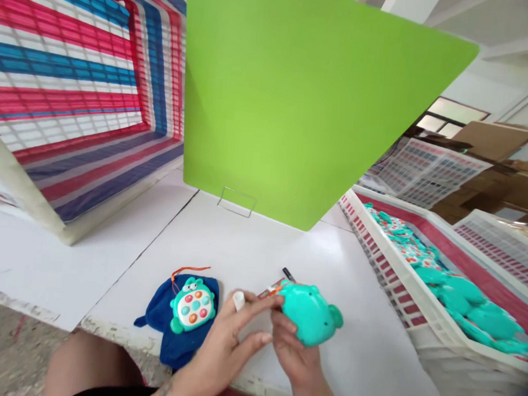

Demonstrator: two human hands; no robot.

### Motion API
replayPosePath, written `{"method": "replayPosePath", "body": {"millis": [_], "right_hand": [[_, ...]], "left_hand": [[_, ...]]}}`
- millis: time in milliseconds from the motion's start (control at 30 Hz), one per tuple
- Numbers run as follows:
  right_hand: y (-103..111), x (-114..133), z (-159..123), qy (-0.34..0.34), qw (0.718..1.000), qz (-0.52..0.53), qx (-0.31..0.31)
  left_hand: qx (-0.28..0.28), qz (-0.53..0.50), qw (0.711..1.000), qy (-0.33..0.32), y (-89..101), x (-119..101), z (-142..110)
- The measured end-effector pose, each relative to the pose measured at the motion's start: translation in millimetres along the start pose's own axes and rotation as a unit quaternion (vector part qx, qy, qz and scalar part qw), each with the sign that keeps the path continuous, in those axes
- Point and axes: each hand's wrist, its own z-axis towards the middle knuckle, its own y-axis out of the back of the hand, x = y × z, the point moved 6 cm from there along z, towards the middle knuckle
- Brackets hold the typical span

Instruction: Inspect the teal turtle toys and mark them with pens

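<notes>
In my right hand (293, 350) is a turquoise animal-shaped toy (311, 318), its smooth back with small dark screw holes facing up. My left hand (227, 337) is beside it, thumb and index finger apart, the index fingertip at the toy's left edge by an orange cord (276, 290). A small white tube-like piece (238, 300) shows at the left fingers; whether it is worn or held I cannot tell. Left of that hand, a second turquoise toy (194, 306) with coloured buttons and eyes lies face up on a dark blue cloth (175, 345).
A black-tipped pen (288, 274) lies behind the held toy. A green board (292, 101) stands at the back of the white table (250, 240), with a wire bracket (237, 201) at its foot. Left is a striped-lined crate (69, 229); right, a white crate (391, 282) of turquoise toys.
</notes>
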Motion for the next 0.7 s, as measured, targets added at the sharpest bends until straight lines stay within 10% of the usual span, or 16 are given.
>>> {"method": "replayPosePath", "body": {"millis": [200, 700], "right_hand": [[-2, -57, -4, -0.096, 0.994, 0.029, 0.036], [-16, -71, -15, -0.166, 0.982, 0.07, 0.061]], "left_hand": [[0.052, 0.074, 0.995, -0.036, 17.3, -25, 37], [0.04, -0.004, 0.998, 0.05, 22.9, -18, 43]]}}
